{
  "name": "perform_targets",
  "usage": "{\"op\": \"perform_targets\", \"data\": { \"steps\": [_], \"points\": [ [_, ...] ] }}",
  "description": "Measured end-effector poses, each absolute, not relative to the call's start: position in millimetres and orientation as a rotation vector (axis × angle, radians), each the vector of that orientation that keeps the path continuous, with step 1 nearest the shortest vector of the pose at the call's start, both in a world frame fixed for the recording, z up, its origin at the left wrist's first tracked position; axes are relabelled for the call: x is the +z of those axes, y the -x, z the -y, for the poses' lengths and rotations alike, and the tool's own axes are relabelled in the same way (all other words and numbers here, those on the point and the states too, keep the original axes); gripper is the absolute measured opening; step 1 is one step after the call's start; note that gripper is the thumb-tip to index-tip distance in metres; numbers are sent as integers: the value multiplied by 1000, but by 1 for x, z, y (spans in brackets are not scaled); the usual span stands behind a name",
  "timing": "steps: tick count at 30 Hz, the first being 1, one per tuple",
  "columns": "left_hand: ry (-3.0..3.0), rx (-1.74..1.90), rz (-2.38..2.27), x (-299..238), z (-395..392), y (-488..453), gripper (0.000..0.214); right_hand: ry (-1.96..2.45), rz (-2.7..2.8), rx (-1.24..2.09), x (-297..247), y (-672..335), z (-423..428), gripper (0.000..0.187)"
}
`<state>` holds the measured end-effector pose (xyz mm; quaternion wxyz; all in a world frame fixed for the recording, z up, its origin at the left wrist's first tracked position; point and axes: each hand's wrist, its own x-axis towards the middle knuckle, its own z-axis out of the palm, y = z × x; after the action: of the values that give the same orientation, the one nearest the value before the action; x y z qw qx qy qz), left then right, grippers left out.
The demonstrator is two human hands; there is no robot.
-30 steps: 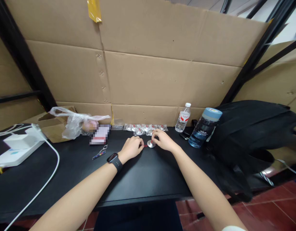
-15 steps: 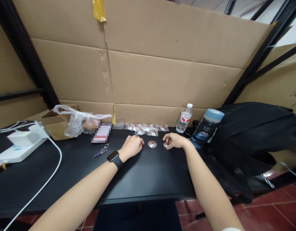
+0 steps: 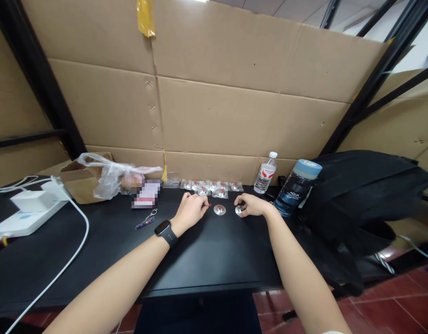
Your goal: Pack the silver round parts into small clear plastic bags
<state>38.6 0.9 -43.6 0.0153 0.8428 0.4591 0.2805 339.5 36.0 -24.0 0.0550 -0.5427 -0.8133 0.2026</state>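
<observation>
My left hand (image 3: 191,211), with a black watch on its wrist, rests on the black table (image 3: 207,253) with fingers curled, pinching a small red piece (image 3: 209,204) at the fingertips. Just to its right a round silver metal disc (image 3: 219,210) lies alone on the table. My right hand (image 3: 250,204) is further right, fingers closed around a second silver disc (image 3: 239,210). Behind both hands, against the cardboard wall, lies a row of several small clear bags with silver and red parts (image 3: 210,188).
A clear water bottle (image 3: 265,173) and a blue-lidded dark bottle (image 3: 296,187) stand at the right, next to a black backpack (image 3: 360,204). At the left are a cardboard box with a plastic bag (image 3: 99,178), a white power strip with cable (image 3: 29,208) and a key fob (image 3: 144,222).
My right hand has left the disc in the middle and moved right with a second disc in its fingers. My left hand has stayed put with the red piece.
</observation>
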Motion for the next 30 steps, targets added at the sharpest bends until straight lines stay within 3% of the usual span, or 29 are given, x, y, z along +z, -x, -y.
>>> {"op": "perform_targets", "data": {
  "steps": [5, 12, 18, 30],
  "points": [
    [-2552, 959, -1408, -41, -2, -37, 5, 1672, 2476, 721, -21, -336, -33, 62],
    [-2565, 951, -1408, -41, -2, -36, 12, 1661, 2495, 762, -21, -333, -33, 57],
    [-2565, 961, -1430, -40, 1, -37, 18, 1680, 2462, 836, -23, -332, -32, 78],
    [-2579, 955, -1440, -42, 1, -38, 16, 1587, 2559, 625, -16, -320, -23, 46]
  ]
}}
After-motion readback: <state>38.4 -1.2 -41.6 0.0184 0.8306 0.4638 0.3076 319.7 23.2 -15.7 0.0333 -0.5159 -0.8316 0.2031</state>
